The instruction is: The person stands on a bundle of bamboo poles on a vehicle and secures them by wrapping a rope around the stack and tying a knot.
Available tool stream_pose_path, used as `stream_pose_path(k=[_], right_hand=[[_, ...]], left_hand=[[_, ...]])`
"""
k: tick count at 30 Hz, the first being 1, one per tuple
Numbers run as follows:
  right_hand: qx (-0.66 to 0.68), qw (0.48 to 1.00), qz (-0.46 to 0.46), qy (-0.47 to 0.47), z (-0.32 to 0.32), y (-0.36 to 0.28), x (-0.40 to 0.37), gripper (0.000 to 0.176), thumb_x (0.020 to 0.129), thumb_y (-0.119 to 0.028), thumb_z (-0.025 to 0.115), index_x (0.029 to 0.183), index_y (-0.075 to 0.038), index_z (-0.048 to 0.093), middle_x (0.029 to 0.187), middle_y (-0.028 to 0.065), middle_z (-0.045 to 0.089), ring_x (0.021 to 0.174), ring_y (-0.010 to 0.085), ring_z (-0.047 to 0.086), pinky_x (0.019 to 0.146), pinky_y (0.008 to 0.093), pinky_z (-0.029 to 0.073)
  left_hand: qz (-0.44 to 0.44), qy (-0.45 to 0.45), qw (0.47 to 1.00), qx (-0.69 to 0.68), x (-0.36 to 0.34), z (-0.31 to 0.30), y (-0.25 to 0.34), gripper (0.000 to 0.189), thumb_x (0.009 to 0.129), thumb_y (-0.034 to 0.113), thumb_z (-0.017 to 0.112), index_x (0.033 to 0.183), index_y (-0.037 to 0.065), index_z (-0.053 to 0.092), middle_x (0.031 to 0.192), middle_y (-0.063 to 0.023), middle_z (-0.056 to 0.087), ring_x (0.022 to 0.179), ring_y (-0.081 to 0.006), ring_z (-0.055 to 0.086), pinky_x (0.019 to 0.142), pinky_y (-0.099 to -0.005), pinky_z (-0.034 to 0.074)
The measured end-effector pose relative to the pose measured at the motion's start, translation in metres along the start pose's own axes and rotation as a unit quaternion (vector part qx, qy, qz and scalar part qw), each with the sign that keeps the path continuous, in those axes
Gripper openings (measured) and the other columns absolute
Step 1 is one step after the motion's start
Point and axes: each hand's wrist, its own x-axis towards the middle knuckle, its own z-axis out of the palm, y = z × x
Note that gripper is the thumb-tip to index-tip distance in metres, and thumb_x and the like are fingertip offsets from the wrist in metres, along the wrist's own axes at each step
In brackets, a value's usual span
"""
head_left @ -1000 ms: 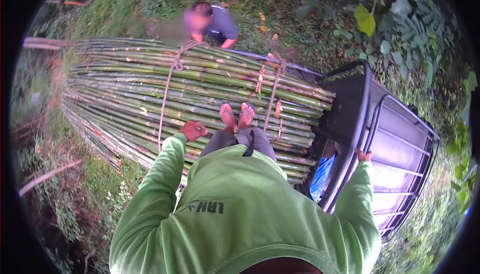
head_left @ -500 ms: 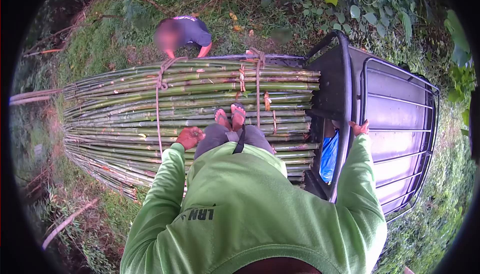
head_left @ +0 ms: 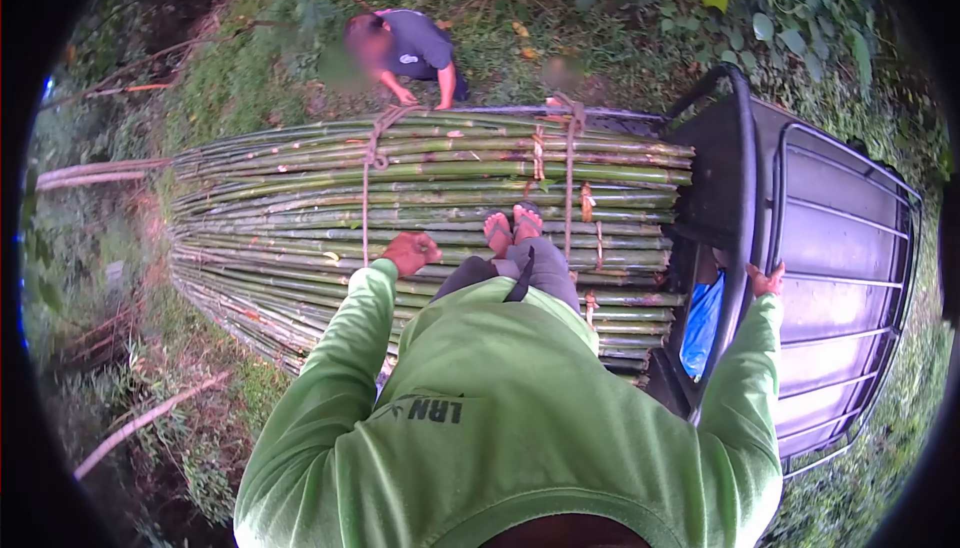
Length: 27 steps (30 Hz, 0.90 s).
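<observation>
Long green bamboo poles (head_left: 450,173) lie in a wide bundle under my sandalled feet (head_left: 513,228). A rope (head_left: 366,203) crosses the poles near my left hand, and a second rope (head_left: 570,178) runs beyond my feet. My left hand (head_left: 412,253) is above the poles, its fingers curled in, with nothing visible in them. At the right, my right hand (head_left: 766,279) grips the dark metal rail (head_left: 778,198) at the edge of the vehicle's roof rack.
Another person (head_left: 415,48) bends at the far side of the bundle, hands near its edge. Blue plastic (head_left: 703,328) shows behind the vehicle's dark frame (head_left: 743,148). Grass and leafy plants surround the vehicle. A bare branch (head_left: 150,423) is at the lower left.
The view has shifted, so the poles and vehicle appear farther right. The other person's arms have moved apart from their earlier pose. My right hand is still on the rail.
</observation>
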Motion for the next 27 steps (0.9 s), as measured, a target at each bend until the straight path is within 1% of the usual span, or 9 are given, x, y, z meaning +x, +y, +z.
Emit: stream_pose_path(k=[3,6,7,9,10,13,18,19,27], right_hand=[[0.010,1.000,0.000,0.000,0.001,0.002,0.002,0.101,0.052,-0.046,0.070,0.131,-0.020,0.012,0.120,0.0288,0.033,0.111,0.0415,0.034,0.093,0.0445,0.030],[0.005,1.000,-0.014,-0.004,-0.013,-0.009,-0.018,0.098,0.056,-0.046,0.069,0.131,-0.011,0.016,0.125,0.0249,0.031,0.115,0.0393,0.031,0.095,0.0421,0.028],[0.061,0.990,-0.124,0.008,0.015,0.028,0.022,0.094,0.058,-0.046,0.068,0.128,-0.004,0.022,0.128,0.0227,0.029,0.118,0.0367,0.027,0.096,0.0395,0.027],[-0.027,0.972,-0.221,0.080,0.089,0.089,0.114,0.088,0.060,-0.043,0.068,0.123,0.003,0.029,0.125,0.0236,0.031,0.116,0.0335,0.032,0.095,0.0360,0.029],[0.049,0.984,-0.165,0.039,0.055,0.055,0.076,0.097,0.054,-0.041,0.070,0.126,0.003,0.023,0.127,0.0213,0.031,0.115,0.0312,0.034,0.096,0.0339,0.030],[0.062,0.994,-0.079,0.045,0.052,0.051,0.072,0.093,0.054,-0.043,0.070,0.129,-0.021,0.019,0.114,0.0278,0.042,0.105,0.0389,0.043,0.091,0.0419,0.034],[0.086,0.993,-0.071,0.038,0.046,0.041,0.060,0.092,0.054,-0.036,0.071,0.129,-0.021,0.019,0.113,0.0291,0.037,0.101,0.0392,0.042,0.088,0.0438,0.036],[0.095,0.992,-0.074,0.028,0.050,0.039,0.067,0.094,0.054,-0.036,0.072,0.129,-0.021,0.018,0.112,0.0285,0.037,0.101,0.0386,0.042,0.088,0.0435,0.036],[0.025,0.997,-0.061,0.034,0.041,0.034,0.057,0.095,0.051,-0.038,0.070,0.128,-0.021,0.016,0.112,0.0295,0.036,0.099,0.0387,0.043,0.087,0.0447,0.036]], left_hand=[[0.029,-0.010,0.999,0.030,0.009,0.013,-0.010,0.034,0.069,0.037,0.064,0.084,0.007,0.061,0.075,-0.0106,0.061,0.070,-0.0183,0.058,0.068,-0.0300,0.045],[0.063,-0.012,0.991,0.115,-0.005,0.010,0.031,0.034,0.070,0.039,0.061,0.085,0.009,0.061,0.080,-0.0122,0.061,0.077,-0.0237,0.058,0.072,-0.0339,0.044],[0.053,-0.010,0.989,0.141,-0.009,0.009,0.036,0.032,0.072,0.038,0.060,0.086,0.010,0.061,0.085,-0.0126,0.060,0.080,-0.0256,0.057,0.074,-0.0352,0.044],[0.097,-0.001,0.982,0.164,-0.010,0.007,0.034,0.031,0.068,0.039,0.062,0.083,0.012,0.061,0.083,-0.0125,0.059,0.081,-0.0271,0.056,0.076,-0.0358,0.043],[0.095,0.005,0.978,0.183,-0.011,0.005,0.031,0.030,0.068,0.037,0.063,0.082,0.011,0.062,0.082,-0.0123,0.060,0.080,-0.0269,0.057,0.075,-0.0351,0.044],[0.097,0.049,0.990,0.087,0.001,0.006,0.001,0.028,0.066,0.035,0.064,0.078,0.010,0.062,0.081,-0.0121,0.061,0.080,-0.0269,0.057,0.075,-0.0341,0.044],[0.036,0.070,0.997,0.027,-0.002,0.005,-0.011,0.027,0.066,0.034,0.064,0.075,0.008,0.063,0.080,-0.0110,0.061,0.079,-0.0259,0.058,0.073,-0.0337,0.044],[0.064,0.078,0.995,0.002,0.001,0.009,-0.019,0.021,0.065,0.027,0.068,0.073,0.009,0.064,0.073,-0.0095,0.061,0.063,-0.0189,0.057,0.058,-0.0325,0.047],[0.048,0.074,0.996,-0.015,-0.017,0.023,-0.022,0.019,0.064,0.027,0.068,0.071,0.010,0.064,0.070,-0.0087,0.062,0.063,-0.0195,0.057,0.062,-0.0335,0.045]])
